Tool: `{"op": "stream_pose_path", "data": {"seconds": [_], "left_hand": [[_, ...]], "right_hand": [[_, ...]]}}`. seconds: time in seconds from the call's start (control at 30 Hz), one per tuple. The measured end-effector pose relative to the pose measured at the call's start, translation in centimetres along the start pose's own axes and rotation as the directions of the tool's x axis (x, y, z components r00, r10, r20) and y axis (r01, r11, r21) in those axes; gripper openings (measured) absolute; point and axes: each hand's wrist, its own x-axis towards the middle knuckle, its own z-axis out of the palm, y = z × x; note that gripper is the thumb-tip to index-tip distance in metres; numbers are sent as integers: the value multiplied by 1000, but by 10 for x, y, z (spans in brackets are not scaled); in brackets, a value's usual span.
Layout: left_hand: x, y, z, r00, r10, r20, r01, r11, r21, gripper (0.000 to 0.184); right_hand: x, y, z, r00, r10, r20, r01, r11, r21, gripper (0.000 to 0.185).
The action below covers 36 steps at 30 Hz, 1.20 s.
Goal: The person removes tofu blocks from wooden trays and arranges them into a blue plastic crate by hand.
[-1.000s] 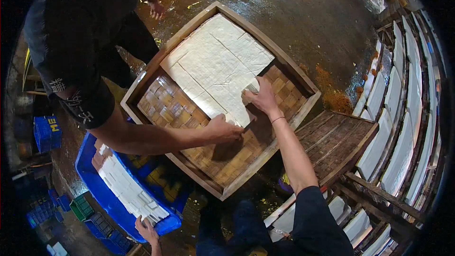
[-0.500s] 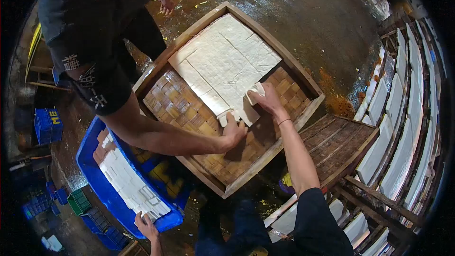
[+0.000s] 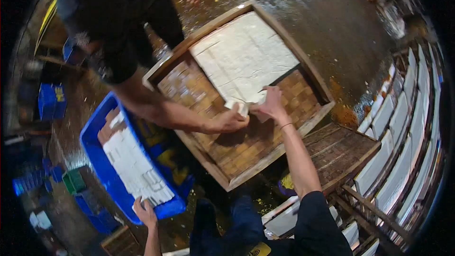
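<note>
My right hand (image 3: 271, 104) pinches a white tofu piece at the near corner of a large white tofu slab (image 3: 244, 52). The slab is scored with cut lines and lies in a wooden-framed tray with a woven base (image 3: 246, 154). Close beside it, a co-worker's hand (image 3: 230, 121) grips another white piece (image 3: 239, 108). At the lower left, my left hand (image 3: 145, 212) is at the near rim of a blue tub (image 3: 90, 137), its fingers curled; what they hold is unclear. Rows of white tofu blocks (image 3: 135, 166) lie inside that tub.
The co-worker (image 3: 118, 14) leans in from the upper left, a forearm crossing the tray. White slabs stand in long rows on racks (image 3: 398, 132) at the right. A slatted wooden board (image 3: 339, 154) sits beside the tray. Blue crates (image 3: 52, 102) are at the left on the wet floor.
My view has shifted, so the tray and tub sit further right. My right hand and the co-worker's hand have come closer together, each with a white piece lifted from the slab's corner.
</note>
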Motion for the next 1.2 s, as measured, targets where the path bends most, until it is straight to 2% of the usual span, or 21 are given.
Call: {"op": "stream_pose_path", "data": {"seconds": [0.03,0.07,0.1,0.17,0.2,0.23,0.27,0.37,0.5,0.57,0.6,0.67,0.7,0.73,0.8,0.87,0.93,1.0,1.07,1.13,1.2], "left_hand": [[0,8,-2,1000,18,-19,-18,999,-44,32],[1,12,-3,996,80,-47,-78,997,27,32],[2,15,-3,991,108,-80,-106,994,31,31],[5,17,-8,997,65,-44,-62,996,70,31],[5,15,-5,988,108,-113,-96,989,109,29],[4,16,-6,982,117,-148,-104,990,96,28],[3,17,-8,975,129,-181,-117,990,81,27],[3,15,-11,972,116,-207,-120,993,-6,29],[6,5,-13,973,93,-211,-119,986,-113,34],[17,2,-19,966,116,-231,-134,989,-66,37],[25,-9,-17,966,106,-235,-130,988,-89,37],[37,-36,-8,941,337,-13,-327,901,-285,36],[41,-36,-17,929,348,129,-314,922,-227,27],[43,-45,-13,931,344,124,-307,919,-246,27],[47,-66,-3,843,381,381,-371,923,-102,24],[53,-78,-16,833,403,380,-364,915,-172,26],[62,-80,-33,811,297,503,-100,919,-381,30],[71,-88,-31,778,302,551,-16,887,-462,34],[72,-82,-31,788,331,519,55,802,-594,33],[69,-65,-26,763,360,536,42,801,-598,30],[64,-42,-22,733,453,508,-175,847,-502,29]], "right_hand": [[5,8,6,997,1,76,-2,1000,5,103],[4,26,18,995,-59,-80,67,992,107,88],[11,33,12,997,72,21,-74,982,172,75],[0,18,-38,915,166,368,-387,624,679,43],[-11,38,-30,968,80,236,-249,358,900,39],[-8,76,-17,982,-189,-21,154,722,675,42],[-35,35,-60,938,82,338,-348,189,918,45],[-98,-57,-104,955,23,295,-295,5,955,66],[-186,-220,-93,899,-220,378,-304,304,903,84],[-220,-307,-65,750,-287,596,-494,356,793,75],[-226,-329,-38,601,-403,690,-559,405,724,63],[-250,-372,12,446,-357,821,-628,529,571,52],[-261,-388,37,420,-315,851,-603,603,521,47],[-269,-401,58,394,-271,878,-575,672,466,43],[-282,-421,83,411,-184,893,-478,790,384,45],[-303,-425,117,433,-100,896,-380,881,282,49],[-325,-409,167,748,-149,647,74,987,142,53],[-332,-409,184,689,-127,714,85,992,95,63],[-334,-415,180,652,-51,757,-156,967,200,70],[-320,-402,171,578,-21,816,-178,972,151,73],[-310,-379,169,531,-67,844,-371,878,303,63]]}}
